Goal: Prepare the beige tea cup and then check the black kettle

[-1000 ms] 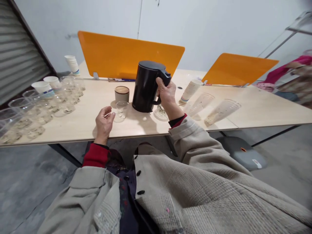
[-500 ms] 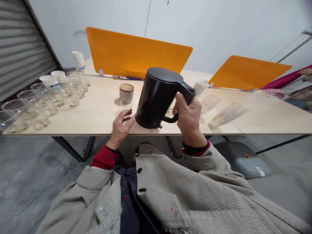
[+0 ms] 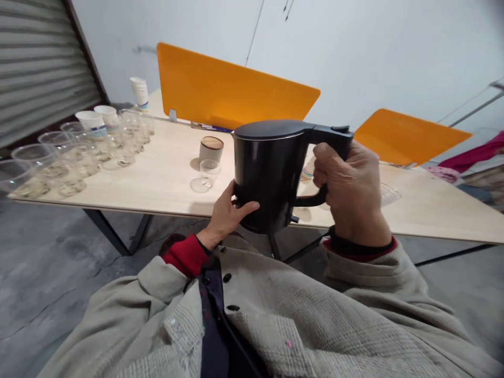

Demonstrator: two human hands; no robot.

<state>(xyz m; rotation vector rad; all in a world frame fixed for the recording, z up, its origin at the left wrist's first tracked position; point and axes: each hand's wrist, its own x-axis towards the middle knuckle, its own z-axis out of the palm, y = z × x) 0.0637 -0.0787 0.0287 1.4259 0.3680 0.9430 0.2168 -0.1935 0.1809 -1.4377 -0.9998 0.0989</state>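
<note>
A black electric kettle (image 3: 271, 178) with its lid down is held up in front of me, over the table's front edge. My right hand (image 3: 350, 184) is wrapped round its handle. Against the lower left side of the kettle rests my left hand (image 3: 232, 212), thumb on the near face and the other fingers partly hidden behind it. Beyond my left hand, a clear plastic cup (image 3: 208, 170) stands on the table, with a grey canister (image 3: 211, 149) with a wooden-looking lid just behind it.
Several clear plastic cups (image 3: 59, 168) holding pale bits line the table's left end, with white paper cups (image 3: 91, 121) among them. A paper cup stack (image 3: 139, 94) stands farther back. Orange dividers (image 3: 236, 86) rise behind the table (image 3: 165, 194). A clear cup (image 3: 389, 194) lies behind my right hand.
The kettle has come closer and to the right, and is now more level. My left hand has moved right and come to rest on its side. The view has shifted slightly.
</note>
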